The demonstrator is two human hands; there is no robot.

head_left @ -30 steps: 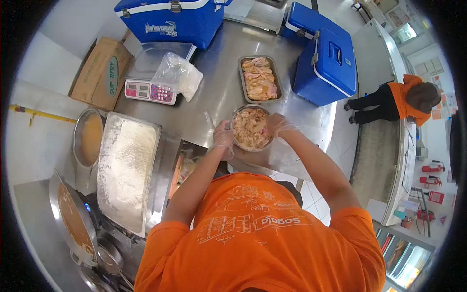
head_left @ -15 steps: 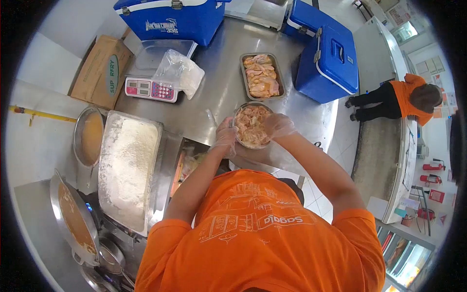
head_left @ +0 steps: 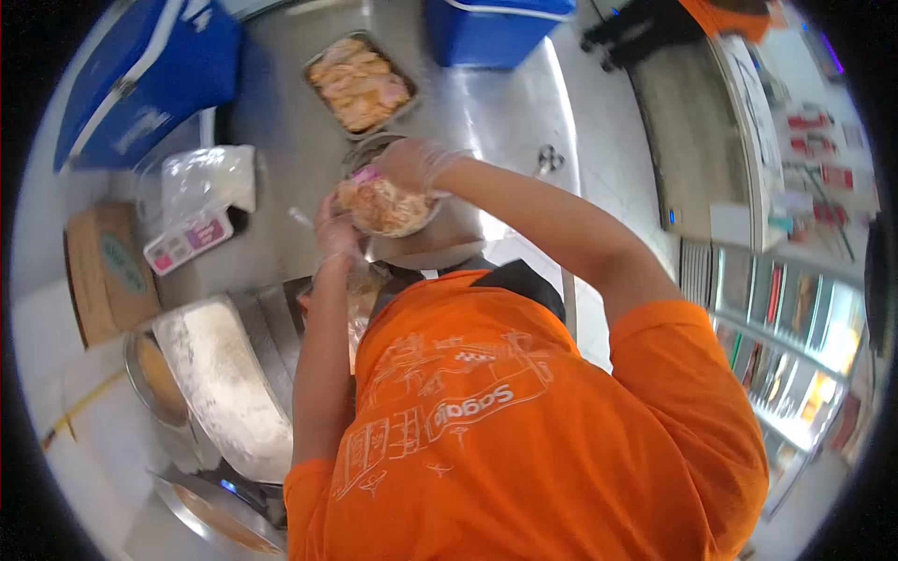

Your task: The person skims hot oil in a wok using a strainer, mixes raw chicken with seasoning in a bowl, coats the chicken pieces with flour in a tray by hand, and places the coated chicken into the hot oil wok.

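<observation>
- Steel counter (head_left: 496, 112): bowl (head_left: 402, 232) of meat (head_left: 398, 210) near the front edge.
- Left hand (head_left: 337, 232) grips the bowl's side; right hand (head_left: 409, 166) is at the meat, finger closure hidden.
- Likely hand-mixing; further strokes would call for a steady bowl.

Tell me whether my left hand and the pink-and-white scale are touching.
Apart. The head view shows steel tabletop between the left hand and the scale.
</observation>
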